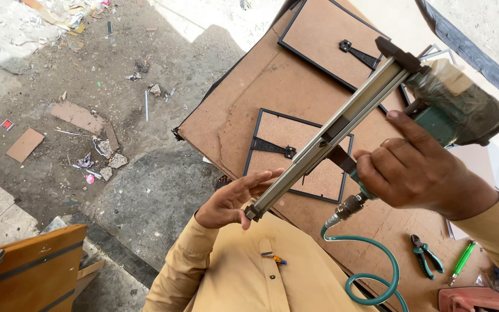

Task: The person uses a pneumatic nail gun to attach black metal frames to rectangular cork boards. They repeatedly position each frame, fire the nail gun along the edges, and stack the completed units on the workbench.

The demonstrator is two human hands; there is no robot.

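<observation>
a pneumatic staple gun [376,110] was held up above the counter [244,98], turned so its long magazine rail [324,141] ran from far right down to near left. the right hand [417,170] was clenched around the green handle, index finger stretched toward the body of the tool. the left hand [235,199] lay with fingers extended and loose against the near end of the rail, touching it at the tip but not closed on it. a green coiled air hose [376,271] ran from the brass fitting under the handle down toward the person's lap.

handling note, as a judgement: the rail end is best worked with the trigger finger kept off the trigger and the nose pointed away from the body and the left palm; a firm hold at the handle would steady the tool while the left fingers act on the rail.

surroundings: beneath the gun lay a picture frame [298,156] face down, hardboard back up, with a black hinged stand strut; a second frame [330,40] lay farther off, partly behind the tool. green-handled pliers [425,254] and a green pen-shaped tool [462,263] rested on the counter at near right, with a pink object [475,299] at the edge of view. the ground [88,104] to the left was strewn with scraps. the hose loop hung close to the right forearm and could snag.
</observation>
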